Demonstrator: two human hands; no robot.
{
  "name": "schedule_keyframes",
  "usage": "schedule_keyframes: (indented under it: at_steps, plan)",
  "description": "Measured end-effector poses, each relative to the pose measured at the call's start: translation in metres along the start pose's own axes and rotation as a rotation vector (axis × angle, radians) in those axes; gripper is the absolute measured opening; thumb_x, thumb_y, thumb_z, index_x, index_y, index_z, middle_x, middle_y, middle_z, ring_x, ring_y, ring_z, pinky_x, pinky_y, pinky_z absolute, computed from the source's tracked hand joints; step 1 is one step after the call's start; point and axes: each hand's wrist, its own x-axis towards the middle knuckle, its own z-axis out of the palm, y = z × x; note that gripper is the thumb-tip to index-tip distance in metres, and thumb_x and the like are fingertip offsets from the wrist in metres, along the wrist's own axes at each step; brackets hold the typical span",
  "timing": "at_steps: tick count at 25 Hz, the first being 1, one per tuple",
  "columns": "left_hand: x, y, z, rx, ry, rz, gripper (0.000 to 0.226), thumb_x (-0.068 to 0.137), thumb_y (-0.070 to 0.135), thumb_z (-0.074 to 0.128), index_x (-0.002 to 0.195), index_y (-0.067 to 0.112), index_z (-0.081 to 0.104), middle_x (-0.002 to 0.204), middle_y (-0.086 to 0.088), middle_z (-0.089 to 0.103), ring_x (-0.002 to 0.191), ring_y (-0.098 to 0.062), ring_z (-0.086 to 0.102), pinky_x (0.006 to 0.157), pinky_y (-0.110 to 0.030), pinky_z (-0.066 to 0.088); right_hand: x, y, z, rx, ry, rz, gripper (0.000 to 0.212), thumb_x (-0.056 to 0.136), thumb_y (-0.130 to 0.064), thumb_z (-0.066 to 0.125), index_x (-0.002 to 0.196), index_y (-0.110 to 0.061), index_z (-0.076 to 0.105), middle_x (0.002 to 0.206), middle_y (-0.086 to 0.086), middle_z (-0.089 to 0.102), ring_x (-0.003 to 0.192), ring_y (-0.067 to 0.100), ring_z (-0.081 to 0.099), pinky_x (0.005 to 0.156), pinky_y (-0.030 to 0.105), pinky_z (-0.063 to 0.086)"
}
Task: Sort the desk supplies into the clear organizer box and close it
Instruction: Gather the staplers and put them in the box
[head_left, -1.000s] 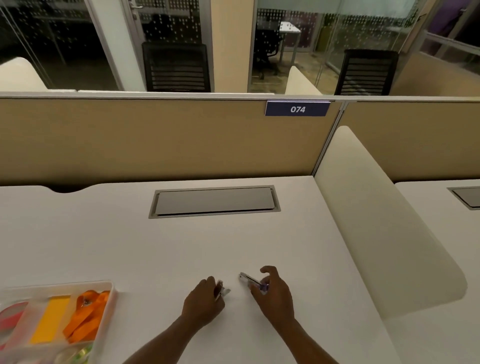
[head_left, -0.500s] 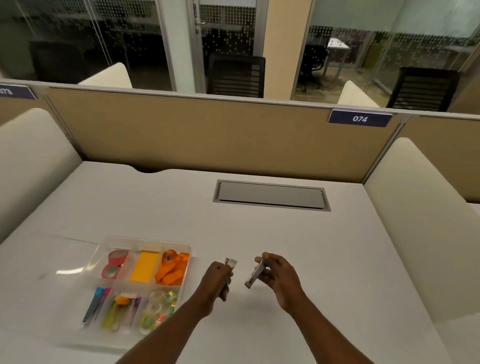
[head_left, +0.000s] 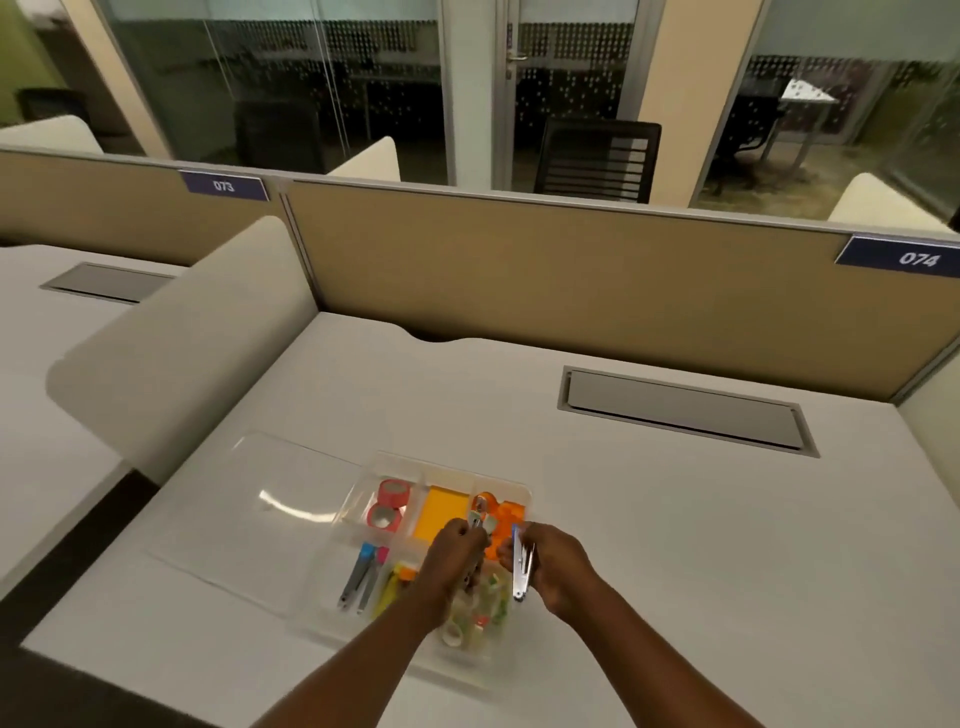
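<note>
Over organizer box (head_left: 519, 491): left hand (head_left: 457, 553) grips small metal tool (head_left: 477, 519), right hand (head_left: 550, 564) grips silver clipper (head_left: 521, 569); far partition labels (head_left: 903, 255) "073", "074".

left hand (head_left: 457, 553) covers part of organizer box (head_left: 363, 499), small metal item in its fingers too blurred to ID, forearms cut off at btm edge

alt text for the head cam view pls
Two bare hands, left hand and right hand, each hold a small metal tool over an open clear plastic organizer box of colourful supplies on a white desk.
</note>
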Motion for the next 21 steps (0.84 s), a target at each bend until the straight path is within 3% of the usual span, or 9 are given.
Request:
schedule_keyframes:
  at_steps: [6, 9, 11, 13, 18, 21]
  plan:
    - [0.016, -0.020, -0.089, -0.043, 0.161, -0.046, 0.018, 0.093, 0.025, 0.053, 0.086, 0.010, 0.056, 0.066, -0.006, 0.054, 0.054, -0.016, 0.049, 0.046, -0.027, 0.039, 0.011, 0.023, 0.081, -0.380, -0.014, -0.126, 0.016, 0.088, -0.008, 0.066, 0.104, -0.005, 0.062, 0.110, 0.024, 0.068, 0.083, 0.029, 0.063, 0.076, 0.041, 0.054]
    - [0.021, -0.030, -0.127, 0.153, 0.283, -0.045, 0.012, 0.089, 0.024, 0.056, 0.088, 0.012, 0.056, 0.078, -0.003, 0.064, 0.065, -0.018, 0.059, 0.056, -0.027, 0.042, 0.015, 0.032, 0.111, -0.474, -0.014, -0.151, 0.012, 0.087, -0.011, 0.070, 0.096, -0.008, 0.063, 0.110, 0.024, 0.067, 0.084, 0.027, 0.062, 0.080, 0.045, 0.058]
    - [0.022, -0.037, -0.144, 0.321, 0.343, -0.030, 0.012, 0.082, 0.018, 0.062, 0.093, 0.017, 0.057, 0.083, 0.000, 0.065, 0.074, -0.015, 0.063, 0.057, -0.026, 0.046, 0.018, 0.037, 0.126, -0.546, 0.007, -0.166, 0.015, 0.087, -0.013, 0.071, 0.099, -0.007, 0.065, 0.103, 0.020, 0.066, 0.079, 0.023, 0.060, 0.070, 0.038, 0.058]
    - [0.023, -0.041, -0.153, 0.464, 0.382, 0.018, 0.016, 0.081, 0.017, 0.066, 0.093, 0.017, 0.055, 0.080, 0.003, 0.064, 0.071, -0.013, 0.062, 0.056, -0.022, 0.044, 0.020, 0.041, 0.138, -0.614, 0.029, -0.187, 0.015, 0.087, -0.015, 0.072, 0.100, -0.009, 0.066, 0.096, 0.013, 0.063, 0.075, 0.020, 0.058, 0.060, 0.030, 0.054]
    - [0.021, -0.046, -0.158, 0.688, 0.501, 0.146, 0.020, 0.084, 0.023, 0.068, 0.088, 0.020, 0.049, 0.077, 0.003, 0.058, 0.066, -0.012, 0.058, 0.057, -0.025, 0.049, 0.028, 0.051, 0.162, -0.710, 0.072, -0.205, 0.020, 0.088, -0.021, 0.072, 0.103, -0.009, 0.065, 0.096, 0.009, 0.063, 0.077, 0.019, 0.059, 0.065, 0.030, 0.055]
    - [0.019, -0.050, -0.159, 0.838, 0.531, 0.151, 0.025, 0.084, 0.026, 0.067, 0.103, 0.021, 0.051, 0.088, 0.003, 0.063, 0.073, -0.012, 0.058, 0.056, -0.022, 0.044, 0.034, 0.055, 0.174, -0.755, 0.104, -0.195, 0.021, 0.089, -0.021, 0.070, 0.105, -0.010, 0.063, 0.099, 0.011, 0.065, 0.082, 0.022, 0.063, 0.076, 0.036, 0.060]
